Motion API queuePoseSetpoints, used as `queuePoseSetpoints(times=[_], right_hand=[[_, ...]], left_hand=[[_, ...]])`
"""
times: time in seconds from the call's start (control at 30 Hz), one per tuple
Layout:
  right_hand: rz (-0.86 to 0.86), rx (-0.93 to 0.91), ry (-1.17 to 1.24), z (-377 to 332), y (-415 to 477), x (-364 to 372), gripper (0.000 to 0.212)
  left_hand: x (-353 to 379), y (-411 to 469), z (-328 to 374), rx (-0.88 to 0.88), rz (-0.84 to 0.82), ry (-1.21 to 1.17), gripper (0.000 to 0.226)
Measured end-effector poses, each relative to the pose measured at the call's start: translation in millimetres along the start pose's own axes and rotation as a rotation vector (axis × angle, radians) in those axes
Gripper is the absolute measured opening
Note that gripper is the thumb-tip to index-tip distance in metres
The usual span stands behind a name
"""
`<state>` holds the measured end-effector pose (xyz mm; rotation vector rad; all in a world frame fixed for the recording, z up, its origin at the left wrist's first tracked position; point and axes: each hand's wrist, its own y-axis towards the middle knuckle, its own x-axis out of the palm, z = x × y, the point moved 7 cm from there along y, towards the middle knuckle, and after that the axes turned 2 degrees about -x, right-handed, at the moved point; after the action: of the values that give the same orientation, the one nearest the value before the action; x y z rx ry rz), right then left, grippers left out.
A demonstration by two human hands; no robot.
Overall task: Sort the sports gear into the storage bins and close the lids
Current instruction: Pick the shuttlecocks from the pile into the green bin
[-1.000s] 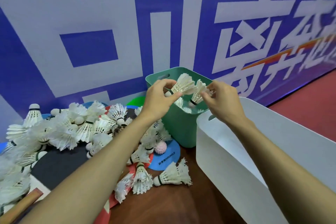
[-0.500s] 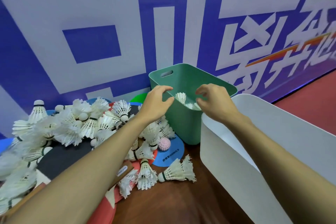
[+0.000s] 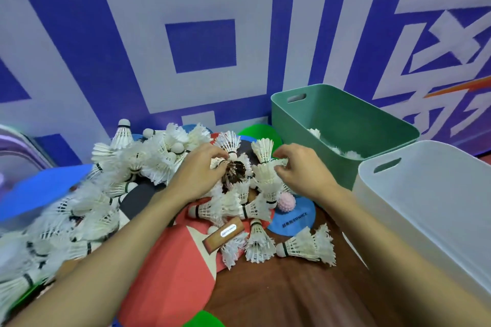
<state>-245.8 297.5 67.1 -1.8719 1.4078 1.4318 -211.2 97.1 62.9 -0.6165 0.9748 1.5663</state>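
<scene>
Both hands work in the pile of shuttlecocks (image 3: 138, 164) at the bench's (image 3: 292, 295) back edge, just beside the green bin (image 3: 358, 119), keeping each carry short. The left hand (image 3: 202, 172) curls round one shuttlecock's feathers; the right hand (image 3: 303, 172) seems to pinch another.

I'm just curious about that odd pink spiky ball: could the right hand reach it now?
Probably yes. The pink ball lies uncovered on the blue disc, just beside the right hand, though that hand is busy pinching a shuttlecock.

Bins 2: green bin (image 3: 305, 146), white bin (image 3: 398, 220) | pink spiky ball (image 3: 286, 202) 1 | shuttlecocks (image 3: 305, 247) blurred pile, perhaps fifty
</scene>
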Motion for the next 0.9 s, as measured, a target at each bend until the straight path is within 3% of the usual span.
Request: queuePoseSetpoints(times=[0.17, 0.37, 0.53, 0.67, 0.9], right_hand=[[-0.142, 0.040, -0.096, 9, 21, 41, 0.037], [-0.150, 0.039, -0.110, 9, 35, 56, 0.018], [-0.062, 0.011, -0.138, 3, 36, 40, 0.011], [0.048, -0.028, -0.120, -4, 33, 16, 0.013], [0.073, -0.049, -0.125, -24, 15, -19, 0.014]], left_hand=[[13, 4, -22, -0.008, -0.001, 0.116, 0.026], [44, 16, -17, -0.009, -0.108, 0.265, 0.046], [51, 35, -14, -0.026, -0.067, 0.421, 0.023], [27, 35, -4, -0.007, 0.050, 0.355, 0.017], [-31, 9, 31, 0.022, 0.228, 0.094, 0.022]])
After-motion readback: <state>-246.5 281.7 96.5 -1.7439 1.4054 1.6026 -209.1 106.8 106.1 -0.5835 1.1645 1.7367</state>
